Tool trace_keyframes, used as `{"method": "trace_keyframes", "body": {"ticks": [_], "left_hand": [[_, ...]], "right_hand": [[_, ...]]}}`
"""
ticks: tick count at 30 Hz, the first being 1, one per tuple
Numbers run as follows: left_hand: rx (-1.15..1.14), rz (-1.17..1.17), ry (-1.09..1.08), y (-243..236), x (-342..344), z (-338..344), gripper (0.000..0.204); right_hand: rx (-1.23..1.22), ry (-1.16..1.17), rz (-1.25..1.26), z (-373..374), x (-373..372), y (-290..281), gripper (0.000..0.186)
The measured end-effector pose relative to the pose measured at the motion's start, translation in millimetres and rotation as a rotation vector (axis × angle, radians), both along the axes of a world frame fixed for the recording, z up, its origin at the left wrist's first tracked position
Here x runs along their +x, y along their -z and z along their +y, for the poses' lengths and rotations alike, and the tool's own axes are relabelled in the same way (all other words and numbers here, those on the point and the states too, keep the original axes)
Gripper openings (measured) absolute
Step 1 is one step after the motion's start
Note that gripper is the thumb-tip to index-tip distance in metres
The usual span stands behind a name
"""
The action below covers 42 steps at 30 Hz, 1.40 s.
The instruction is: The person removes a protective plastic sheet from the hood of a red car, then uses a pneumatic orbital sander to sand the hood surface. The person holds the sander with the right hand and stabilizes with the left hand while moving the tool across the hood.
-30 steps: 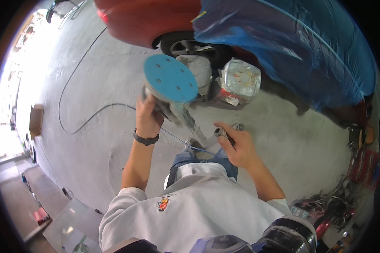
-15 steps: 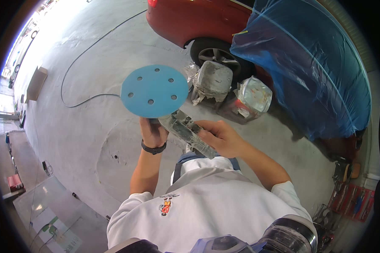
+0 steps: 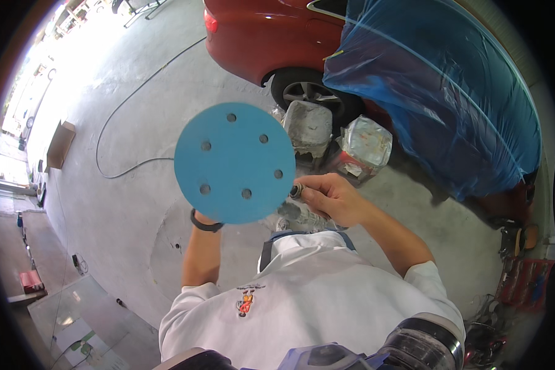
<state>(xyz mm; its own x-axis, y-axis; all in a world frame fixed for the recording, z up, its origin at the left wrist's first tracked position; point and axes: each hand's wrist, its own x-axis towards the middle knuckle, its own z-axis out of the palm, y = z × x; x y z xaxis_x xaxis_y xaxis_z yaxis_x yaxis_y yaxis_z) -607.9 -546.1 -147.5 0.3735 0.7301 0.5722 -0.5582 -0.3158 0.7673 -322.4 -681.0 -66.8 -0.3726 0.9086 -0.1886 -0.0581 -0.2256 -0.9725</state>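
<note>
A sander with a round light-blue sanding disc (image 3: 234,163) is held up before me, the holed face of the disc turned toward me. Its dusty grey body (image 3: 299,213) shows only in part below the disc's right edge. My left hand (image 3: 207,217) is behind the disc's lower edge, holding the sander from beneath; its fingers are hidden and a black band circles the wrist. My right hand (image 3: 338,198) is closed beside the disc, thumb and forefinger pinching a small round dark-ended part (image 3: 297,190) at the sander.
A red car (image 3: 259,43) stands ahead, partly covered by blue plastic sheeting (image 3: 438,92). Two covered tins, one grey-topped (image 3: 308,123) and one foil-topped (image 3: 367,145), sit near its wheel. A hose (image 3: 114,114) curves over the floor. Tools lie in a red tray (image 3: 527,280) at right.
The disc has tilted to face me more fully and come lower and nearer, hiding most of my left hand. My right hand has shifted slightly right and down, from the sander's dusty body to the small round part.
</note>
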Motion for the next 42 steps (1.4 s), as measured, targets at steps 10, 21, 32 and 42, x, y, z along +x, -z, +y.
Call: {"method": "trace_keyframes", "body": {"ticks": [10, 21, 32, 42], "left_hand": [[0.870, 0.786, 0.418, -179.1, 86.0, -32.0, 0.034], [1.011, 0.620, 0.345, -190.0, 139.4, -91.7, 0.022], [1.861, 0.646, 0.201, -222.2, 195.1, -80.0, 0.025], [2.562, 0.353, 0.555, -273.1, 222.0, -86.2, 0.057]], "right_hand": [[0.739, -0.039, -0.742, -67.8, 89.1, -15.0, 0.031], [0.754, -0.183, -0.594, -108.0, 129.3, -44.7, 0.042], [0.857, -0.107, -0.615, -64.8, 165.2, -6.9, 0.063], [0.745, -0.078, -0.495, -42.1, 163.5, -20.6, 0.076]]}}
